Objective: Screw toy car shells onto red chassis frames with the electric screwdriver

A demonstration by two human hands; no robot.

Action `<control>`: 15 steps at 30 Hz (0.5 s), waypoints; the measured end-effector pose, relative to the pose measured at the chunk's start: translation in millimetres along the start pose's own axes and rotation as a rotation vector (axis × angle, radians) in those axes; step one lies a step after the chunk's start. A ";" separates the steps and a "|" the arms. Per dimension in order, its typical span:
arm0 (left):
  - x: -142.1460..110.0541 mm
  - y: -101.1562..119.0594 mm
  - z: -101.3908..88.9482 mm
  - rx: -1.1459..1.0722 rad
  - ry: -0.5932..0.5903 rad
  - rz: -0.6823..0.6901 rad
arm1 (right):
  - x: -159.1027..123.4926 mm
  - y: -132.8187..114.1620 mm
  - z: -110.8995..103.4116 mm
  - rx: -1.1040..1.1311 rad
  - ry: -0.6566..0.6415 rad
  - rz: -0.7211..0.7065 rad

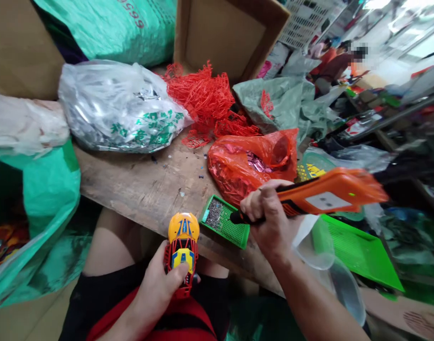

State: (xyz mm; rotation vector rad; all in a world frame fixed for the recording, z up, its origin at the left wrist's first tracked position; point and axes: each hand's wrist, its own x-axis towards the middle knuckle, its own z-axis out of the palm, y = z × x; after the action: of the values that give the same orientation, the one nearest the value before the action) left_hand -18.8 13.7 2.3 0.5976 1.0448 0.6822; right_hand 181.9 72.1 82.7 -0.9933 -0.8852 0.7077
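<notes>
The left grip (163, 273) is wrapped round a glossy plastic toy car (183, 232) by the rough wooden worktop's (121, 173) edge; the right grip (271, 215) clasps an orange tool (320, 193) over a perforated green basket (235, 233) of small metal pieces (214, 215).

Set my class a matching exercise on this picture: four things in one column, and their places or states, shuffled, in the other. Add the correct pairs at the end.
Things
1. Toy car
2. Orange tool
3. Small green basket
4. Red plastic bag

Places and states
A. Held in the person's right hand
B. Open, with shiny pinkish pieces showing inside
C. Held in the person's left hand
D. Has many small grey metal pieces gathered toward one end

Right pairs: 1-C, 2-A, 3-D, 4-B
</notes>
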 end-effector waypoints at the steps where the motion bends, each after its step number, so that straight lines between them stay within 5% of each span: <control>1: 0.9 -1.7 -0.1 -0.002 -0.007 -0.001 | -4.2 -5.9 2.9 0.005 -0.010 0.001; 8: 5.9 -5.4 1.2 0.030 0.005 -0.002 | -42.0 -43.2 26.7 0.006 -0.267 -0.016; 15: 6.4 0.2 6.0 0.120 0.089 0.029 | -66.4 -41.1 38.2 0.026 -0.401 -0.020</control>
State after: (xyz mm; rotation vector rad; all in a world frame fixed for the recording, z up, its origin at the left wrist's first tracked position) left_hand -11.2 17.9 1.1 0.6924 1.1677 0.6793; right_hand 121.6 16.2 111.0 -0.8299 -1.2291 0.9167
